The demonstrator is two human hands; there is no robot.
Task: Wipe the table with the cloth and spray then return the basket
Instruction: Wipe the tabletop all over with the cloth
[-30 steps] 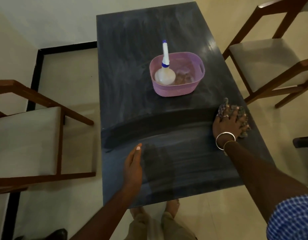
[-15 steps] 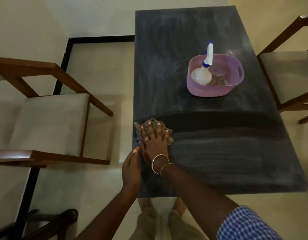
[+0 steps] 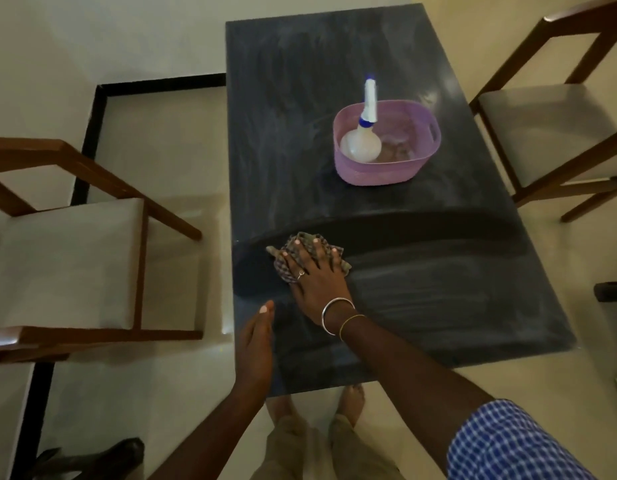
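Now the checked cloth [image 3: 283, 268] lies near the left edge of the table [image 3: 438, 299], pressed flat under the right hand [image 3: 317, 277], its fingers spread straight and not clenched. The left hand [image 3: 255, 344] rests flat and released at the near edge. Judging by the dark damp band, only the near part is wiped. The hazy far half remains, and the basket [image 3: 380, 173] with the spray bottle [image 3: 360, 147] is not yet returned. No writing is legible.
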